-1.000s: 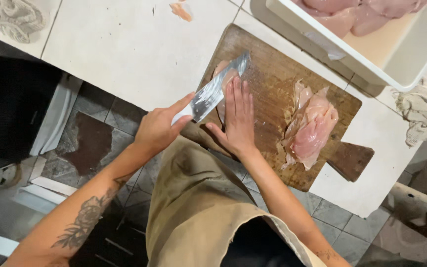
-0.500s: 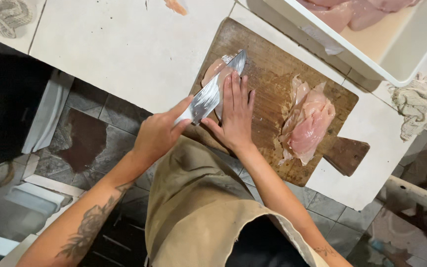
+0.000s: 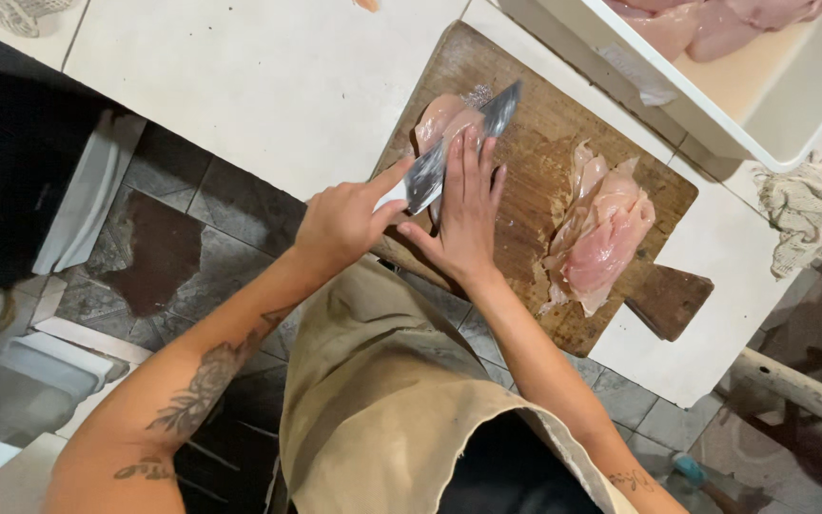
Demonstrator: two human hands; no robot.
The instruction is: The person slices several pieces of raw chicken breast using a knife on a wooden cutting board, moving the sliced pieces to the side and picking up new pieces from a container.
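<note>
Two hands: both at work over the wooden cutting board [image 3: 563, 143], which lies on the white tabletop [image 3: 268, 76] at about 1 o'clock from the apron.
Left hand [image 3: 344, 224]: grip wrapped round the handle of the knife [image 3: 459, 143], forefinger stretched out along the spine; tattooed forearm running down toward 7 o'clock.
Right hand [image 3: 463, 214]: laid flat, fingers straight and close together, pressing down on the chicken piece [image 3: 440, 119]; forearm running down toward 5 o'clock.
Knife: blade held flat and low, slipped between the right palm and the meat, tip pointing to 1 o'clock.
Chicken piece: pale pink, at the board's 10 o'clock corner, partly hidden under the fingers and the blade.
Chicken pile [image 3: 601, 228]: more raw pieces heaped on the board at 3 o'clock from the right hand, well apart from it.
Tub [image 3: 715, 124]: white rectangular plastic container at 1 o'clock, just beyond the board, with raw chicken inside; thin clear scrap of film hanging on its near wall.
Cloth [image 3: 801, 205]: crumpled off-white rag on the tabletop at 3 o'clock, beside the tub.
Labels: none legible on tub or board.
Apron [image 3: 382, 409]: tan cloth at 6 o'clock, between the two forearms.
</note>
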